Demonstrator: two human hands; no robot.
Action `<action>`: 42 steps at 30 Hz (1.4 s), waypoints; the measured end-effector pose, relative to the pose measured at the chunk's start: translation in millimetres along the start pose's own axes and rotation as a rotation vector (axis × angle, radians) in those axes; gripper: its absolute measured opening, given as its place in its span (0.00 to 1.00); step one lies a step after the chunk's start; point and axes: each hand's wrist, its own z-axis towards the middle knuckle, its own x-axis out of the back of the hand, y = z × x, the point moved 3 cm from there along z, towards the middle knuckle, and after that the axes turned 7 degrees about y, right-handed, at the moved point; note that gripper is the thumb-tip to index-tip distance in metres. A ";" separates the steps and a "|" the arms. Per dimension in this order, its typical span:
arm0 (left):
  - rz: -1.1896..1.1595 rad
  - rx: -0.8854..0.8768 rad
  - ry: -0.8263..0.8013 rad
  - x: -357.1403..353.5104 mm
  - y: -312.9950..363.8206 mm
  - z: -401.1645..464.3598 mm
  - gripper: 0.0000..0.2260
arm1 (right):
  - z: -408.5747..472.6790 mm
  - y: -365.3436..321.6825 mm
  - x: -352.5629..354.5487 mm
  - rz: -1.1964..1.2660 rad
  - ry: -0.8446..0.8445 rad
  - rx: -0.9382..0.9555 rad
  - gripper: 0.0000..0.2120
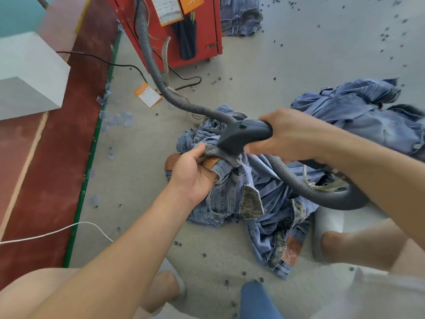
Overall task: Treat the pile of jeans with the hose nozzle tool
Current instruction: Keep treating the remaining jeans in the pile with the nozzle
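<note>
Honestly, the nearest worry is my own left hand (pixel 192 174): its fingers (pixel 199 151) are curled round a bunched fold of the jeans (pixel 232 192), holding it up against the mouth of the hose nozzle tool (pixel 243 137). If the cloth gets drawn into the opening, I think it could plug the tool, or my fingertips could be caught against the rim, since they sit right beside it. My right hand (pixel 292 134) grips the nozzle's handle, fingers wrapped round it. The corrugated hose (pixel 296 180) loops back under my right forearm and across the pile, so a sharp pull might drag it over the denim and scatter what I have gathered, or kink the loop.

The pile itself lies on the floor (pixel 264 54) between my feet and spreads to the right, where a second heap of jeans (pixel 358 111) sits just beyond my right hand. Further off, the hose runs up to a red machine (pixel 207 31), with a black cable (pixel 119 64) trailing near it; I could trip or tug on either.

What I cannot see: the nozzle's opening itself, hidden by cloth; whether anything is flowing through the tool; the hose's far end under my arm; and the top of the machine, which is cut off. The small dark bits strewn on the floor are too small to identify.
</note>
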 end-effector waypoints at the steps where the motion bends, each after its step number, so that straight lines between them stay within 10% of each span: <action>1: 0.029 -0.001 -0.036 0.0 0.0 -2.1 0.18 | 3.3 -0.8 0.9 0.020 0.051 -0.014 0.10; 10: 0.176 -0.039 -0.099 -9.5 0.4 -8.4 0.15 | 6.1 15.9 -11.5 0.378 0.258 -0.215 0.29; 20: 0.177 -0.146 0.035 -15.7 -4.6 -12.2 0.19 | 22.9 19.8 -19.9 0.105 0.361 -0.194 0.14; 25: 0.079 -0.052 0.256 1.5 -3.4 -8.4 0.03 | 24.5 29.9 -13.7 0.497 0.261 -0.381 0.09; 28: 0.179 0.241 -0.003 -2.6 -21.6 -17.5 0.10 | 23.4 26.1 -11.3 0.605 0.195 -0.402 0.06; 31: 0.364 0.157 -0.206 -7.7 -27.6 -13.7 0.07 | 21.9 24.8 -8.4 0.592 0.146 -0.393 0.04; 42: 0.064 -0.028 -0.122 0.6 17.9 -2.1 0.19 | 11.8 36.7 18.4 0.184 0.290 -0.134 0.16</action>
